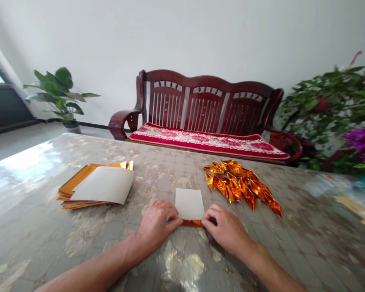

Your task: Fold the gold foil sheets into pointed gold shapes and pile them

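Note:
A sheet of gold foil paper (189, 204) lies white side up on the table in front of me, its near edge folded over into a narrow gold strip. My left hand (160, 218) pinches the left end of that fold between thumb and fingers. At the right end, my right hand (223, 228) grips the same fold. To the left sits a stack of foil paper sheets (103, 184), the top one showing white and gold edges beneath. Several folded gold foil pieces (240, 182) are heaped to the right, beyond my right hand.
The table (109, 247) has a patterned, shiny cover. Clear plastic wrapping (330, 184) and brown card (353, 206) lie at its right edge. Behind stands a dark wooden bench (197, 101) with a red cushion (207, 140). Potted plants (59, 91) flank it.

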The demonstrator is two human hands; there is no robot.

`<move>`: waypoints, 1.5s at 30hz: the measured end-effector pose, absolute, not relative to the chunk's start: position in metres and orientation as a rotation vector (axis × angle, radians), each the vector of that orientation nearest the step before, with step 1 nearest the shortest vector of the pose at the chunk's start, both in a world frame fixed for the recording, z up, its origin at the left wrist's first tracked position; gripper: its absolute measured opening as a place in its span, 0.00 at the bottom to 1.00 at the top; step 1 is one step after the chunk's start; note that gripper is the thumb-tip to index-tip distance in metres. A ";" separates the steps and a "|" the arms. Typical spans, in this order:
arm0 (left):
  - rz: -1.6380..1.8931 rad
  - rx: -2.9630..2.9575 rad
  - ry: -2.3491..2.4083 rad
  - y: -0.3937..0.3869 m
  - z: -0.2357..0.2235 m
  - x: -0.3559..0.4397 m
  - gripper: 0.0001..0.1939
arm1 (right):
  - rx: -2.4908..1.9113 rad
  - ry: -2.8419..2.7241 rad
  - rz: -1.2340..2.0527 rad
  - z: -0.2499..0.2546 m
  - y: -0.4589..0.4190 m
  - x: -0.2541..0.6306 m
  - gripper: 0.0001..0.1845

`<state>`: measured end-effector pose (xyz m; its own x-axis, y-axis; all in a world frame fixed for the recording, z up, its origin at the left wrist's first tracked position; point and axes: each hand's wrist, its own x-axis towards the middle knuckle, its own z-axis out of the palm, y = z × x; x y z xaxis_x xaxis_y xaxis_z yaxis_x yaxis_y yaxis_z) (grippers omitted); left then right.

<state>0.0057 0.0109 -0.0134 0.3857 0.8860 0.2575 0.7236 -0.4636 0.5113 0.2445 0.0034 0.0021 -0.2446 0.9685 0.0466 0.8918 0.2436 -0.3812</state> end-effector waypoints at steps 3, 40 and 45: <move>0.711 2.309 1.431 0.012 -0.012 0.005 0.10 | -1.750 -2.196 0.395 -0.002 0.002 0.245 0.10; 0.474 2.377 1.512 0.007 -0.005 0.007 0.12 | -1.653 -2.134 0.167 -0.018 0.002 0.242 0.11; 0.534 2.338 1.488 0.006 -0.007 0.006 0.12 | -1.559 -2.188 0.238 -0.015 0.001 0.245 0.11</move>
